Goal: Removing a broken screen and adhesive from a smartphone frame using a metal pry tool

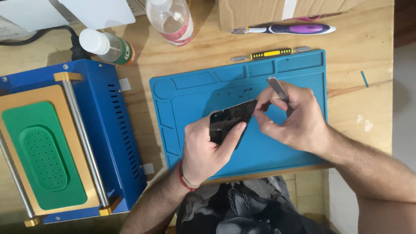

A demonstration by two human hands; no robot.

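In the head view, a dark phone panel (229, 122) is gripped in the left hand (208, 149), the fingers curled around its near end and the thumb laid along its right edge, above the middle of a blue work mat (190, 93). The right hand (294, 117) is closed around a flat metal tool (277, 89), pinched between thumb and fingers, with its fingertips touching the panel's far right corner. Small dark fragments (240, 92) are scattered on the mat just beyond the panel. A blue machine with a green pad (43, 151) stands to the left. Far of the mat lie a yellow-handled tool (271, 53) and a purple toothbrush (294, 29); two plastic bottles (171, 19) are seen at far left.
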